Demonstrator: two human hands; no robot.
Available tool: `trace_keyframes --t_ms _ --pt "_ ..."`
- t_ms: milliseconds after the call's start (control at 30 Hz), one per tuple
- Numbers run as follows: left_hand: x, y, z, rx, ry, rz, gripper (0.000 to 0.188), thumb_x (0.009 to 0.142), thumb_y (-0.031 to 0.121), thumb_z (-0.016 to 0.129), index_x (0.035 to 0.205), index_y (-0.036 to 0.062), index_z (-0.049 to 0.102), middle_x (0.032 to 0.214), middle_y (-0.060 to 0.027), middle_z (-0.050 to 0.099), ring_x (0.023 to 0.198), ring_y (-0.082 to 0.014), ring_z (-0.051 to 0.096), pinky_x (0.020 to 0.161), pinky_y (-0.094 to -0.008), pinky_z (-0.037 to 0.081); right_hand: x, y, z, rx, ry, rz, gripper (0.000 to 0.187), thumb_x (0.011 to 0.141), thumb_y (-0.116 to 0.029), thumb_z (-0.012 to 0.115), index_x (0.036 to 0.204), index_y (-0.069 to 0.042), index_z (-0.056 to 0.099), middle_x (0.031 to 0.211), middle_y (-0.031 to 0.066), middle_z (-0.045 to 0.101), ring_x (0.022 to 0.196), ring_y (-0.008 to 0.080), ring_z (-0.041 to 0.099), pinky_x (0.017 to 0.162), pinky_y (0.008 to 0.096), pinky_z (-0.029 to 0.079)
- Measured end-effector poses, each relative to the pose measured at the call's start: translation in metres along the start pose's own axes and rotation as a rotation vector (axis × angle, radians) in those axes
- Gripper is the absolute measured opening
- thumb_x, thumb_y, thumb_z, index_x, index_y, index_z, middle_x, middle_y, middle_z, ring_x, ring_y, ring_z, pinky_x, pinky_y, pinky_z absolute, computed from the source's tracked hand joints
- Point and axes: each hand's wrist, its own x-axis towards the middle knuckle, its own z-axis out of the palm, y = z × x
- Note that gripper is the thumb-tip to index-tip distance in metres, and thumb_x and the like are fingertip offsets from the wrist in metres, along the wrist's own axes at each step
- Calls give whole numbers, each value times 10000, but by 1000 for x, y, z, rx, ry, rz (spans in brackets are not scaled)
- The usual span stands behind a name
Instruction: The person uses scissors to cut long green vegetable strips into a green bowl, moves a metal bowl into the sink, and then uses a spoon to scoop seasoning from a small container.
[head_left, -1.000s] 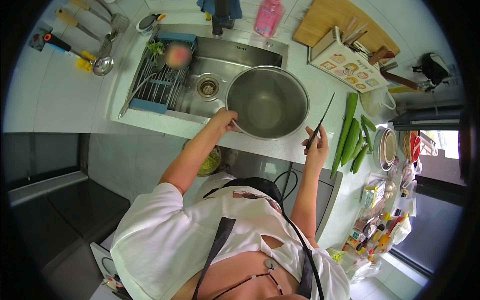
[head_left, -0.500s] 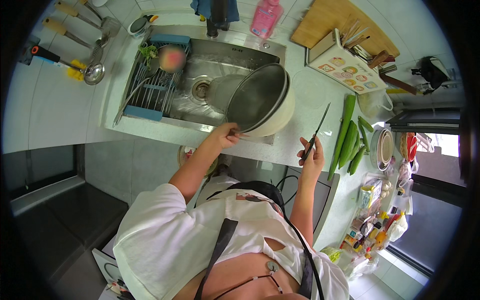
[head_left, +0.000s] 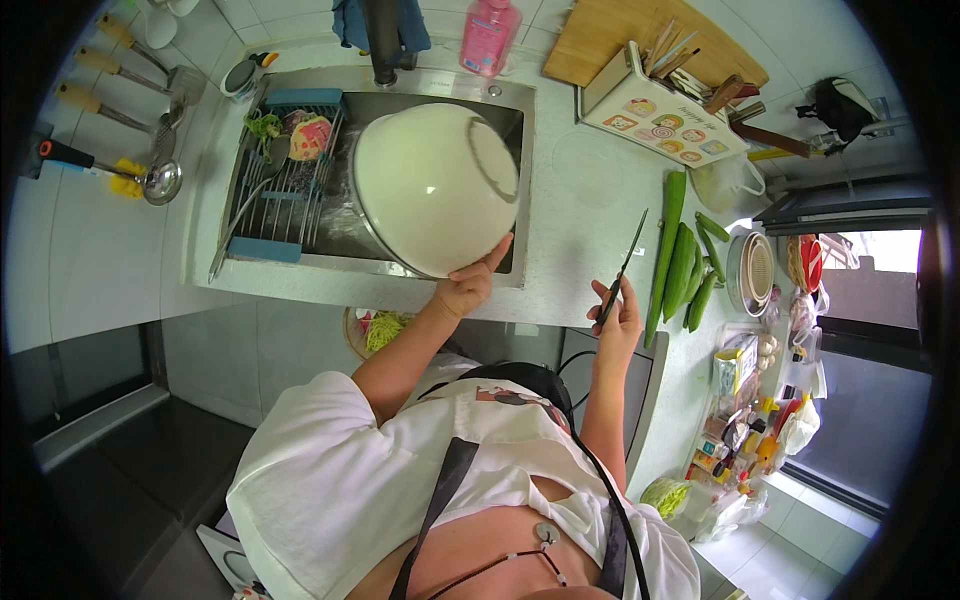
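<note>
A big cream-white bowl [head_left: 435,185] is tipped over the sink [head_left: 450,84], its rounded underside up and its mouth down to the left. My left hand [head_left: 470,285] grips its near rim, with fingers spread along the outer wall. Over the counter, my right hand [head_left: 619,318] is closed on the dark handle of a knife [head_left: 630,255]; the thin blade points away from me. Right of the knife lie a long green cucumber [head_left: 667,245] and several shorter green vegetables [head_left: 681,266]. The bowl's inside is hidden.
A blue-ended dish rack [head_left: 262,248] spans the sink's left side, holding a long-handled spoon [head_left: 250,200], leafy greens [head_left: 263,126] and a pink-and-yellow item [head_left: 310,138]. A pink bottle [head_left: 490,38], knife block [head_left: 655,120] and cutting board [head_left: 590,40] stand behind. Utensils hang at left.
My left hand has turned the bowl over toward the left; its mouth faced up-left before, and now its underside shows. My right hand keeps the knife in nearly the same place.
</note>
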Motion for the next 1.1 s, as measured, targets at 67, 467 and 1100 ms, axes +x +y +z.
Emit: trace_keyframes --t_ms 67,467,1100 --pt "1 5 0 -89 1 10 468 864 224 385 1260 -15 320 1266 -249 369 395 -76 421 302 -164 262 0 3 -4 -16 -9 -10 372 842 -103 491 1204 -39 431 911 107 629 533 48 498 405 163 323" --pt "13 93 20 747 1084 897 237 794 46 409 1007 -55 436 893 -225 539 444 -164 486 290 -213 321 5 13 -9 -26 -48 79 357 832 -91 486 1186 -52 455 902 105 628 531 56 517 389 155 310" --pt "30 45 35 1421 1022 980 96 732 23 512 768 -61 481 623 -122 526 427 -191 508 300 -220 349 2 44 -38 -286 65 152 395 808 -61 508 1195 -135 483 737 9 584 599 65 554 455 191 393"
